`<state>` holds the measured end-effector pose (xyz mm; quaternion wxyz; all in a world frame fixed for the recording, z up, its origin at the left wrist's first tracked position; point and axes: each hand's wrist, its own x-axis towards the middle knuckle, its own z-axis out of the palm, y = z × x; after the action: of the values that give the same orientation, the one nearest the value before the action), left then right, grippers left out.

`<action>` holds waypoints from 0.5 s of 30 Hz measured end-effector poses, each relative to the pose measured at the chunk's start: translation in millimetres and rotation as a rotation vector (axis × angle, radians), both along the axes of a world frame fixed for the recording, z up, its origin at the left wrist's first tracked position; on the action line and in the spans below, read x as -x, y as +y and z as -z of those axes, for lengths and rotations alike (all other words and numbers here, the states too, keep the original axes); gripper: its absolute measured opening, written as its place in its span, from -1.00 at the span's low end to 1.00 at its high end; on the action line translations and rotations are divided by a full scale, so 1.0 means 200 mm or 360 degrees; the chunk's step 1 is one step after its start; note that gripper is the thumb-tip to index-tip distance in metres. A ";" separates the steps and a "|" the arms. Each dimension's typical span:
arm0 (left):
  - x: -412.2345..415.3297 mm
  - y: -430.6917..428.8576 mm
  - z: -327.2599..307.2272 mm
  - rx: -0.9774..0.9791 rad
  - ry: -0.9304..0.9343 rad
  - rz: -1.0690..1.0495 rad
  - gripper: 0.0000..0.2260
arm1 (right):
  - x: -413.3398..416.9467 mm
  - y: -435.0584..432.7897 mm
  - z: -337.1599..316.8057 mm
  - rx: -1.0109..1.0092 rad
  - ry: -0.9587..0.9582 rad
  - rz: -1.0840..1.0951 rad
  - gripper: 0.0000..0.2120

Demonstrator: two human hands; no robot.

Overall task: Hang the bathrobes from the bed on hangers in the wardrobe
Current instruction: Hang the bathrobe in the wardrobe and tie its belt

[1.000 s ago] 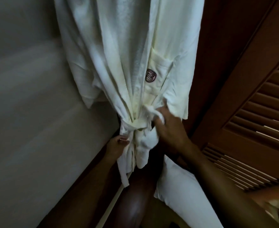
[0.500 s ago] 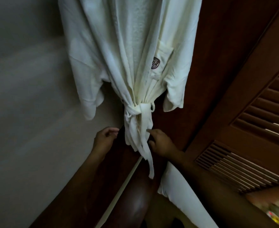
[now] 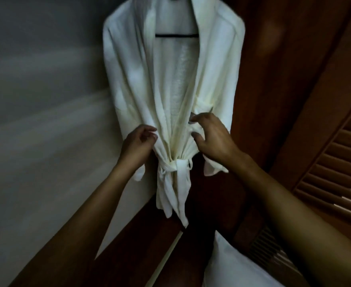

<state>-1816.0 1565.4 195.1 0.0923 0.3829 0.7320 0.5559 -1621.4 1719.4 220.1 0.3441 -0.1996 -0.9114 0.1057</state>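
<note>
A white bathrobe (image 3: 174, 83) hangs on a dark hanger (image 3: 176, 35) in front of me, its belt (image 3: 175, 164) tied in a knot at the waist with the ends dangling. My left hand (image 3: 138, 142) pinches the robe's left front edge just above the belt. My right hand (image 3: 211, 135) lies against the right front panel near the pocket, fingers loosely bent and touching the cloth. The hanger's hook is cut off at the top of the view.
A pale wall (image 3: 35, 121) fills the left side. Dark wooden wardrobe panels (image 3: 274, 69) stand behind the robe, with a louvred door (image 3: 336, 162) at the right. A white pillow-like bundle (image 3: 243, 264) sits at the bottom.
Both hands have risen from below the knotted belt to the robe's front panels above it. The view has tilted up, bringing the hanger bar into sight.
</note>
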 end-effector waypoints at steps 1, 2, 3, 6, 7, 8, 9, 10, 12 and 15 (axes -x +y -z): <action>0.02 0.05 -0.09 -0.0044 0.0028 -0.0087 -0.89 | 0.01 0.03 -0.09 -0.0066 0.0046 -0.0006 -0.62; 0.04 0.10 -0.18 -0.0106 0.0058 -0.0167 -0.89 | 0.03 0.07 -0.19 -0.0136 0.0088 0.0003 -0.61; 0.06 0.16 -0.26 -0.0166 0.0115 -0.0248 -0.86 | 0.05 0.10 -0.29 -0.0198 0.0127 0.0022 -0.60; 0.11 0.30 -0.52 -0.0269 0.0343 -0.0440 -0.69 | 0.11 0.23 -0.57 -0.0384 0.0290 0.0045 -0.57; 0.13 0.34 -0.60 -0.0262 0.0430 -0.0479 -0.61 | 0.13 0.27 -0.66 -0.0451 0.0336 0.0049 -0.55; 0.15 0.39 -0.67 -0.0227 0.0523 -0.0523 -0.52 | 0.15 0.30 -0.74 -0.0515 0.0363 0.0076 -0.52; 0.16 0.43 -0.74 -0.0184 0.0620 -0.0567 -0.46 | 0.18 0.32 -0.82 -0.0577 0.0367 0.0130 -0.47; 0.18 0.47 -0.79 -0.0143 0.0714 -0.0596 -0.43 | 0.21 0.33 -0.88 -0.0631 0.0351 0.0202 -0.42; 0.19 0.52 -0.87 -0.0142 0.0852 -0.0605 -0.54 | 0.27 0.36 -0.98 -0.0730 0.0282 0.0382 -0.33; 0.21 0.57 -1.04 -0.0317 0.0800 -0.0721 -0.69 | 0.34 0.42 -1.03 -0.0749 0.0238 0.0445 -0.41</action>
<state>-1858.1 1679.0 403.1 -0.2542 0.3429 0.7404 0.5192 -1689.9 1802.5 425.2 0.4585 -0.2297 -0.8465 -0.1428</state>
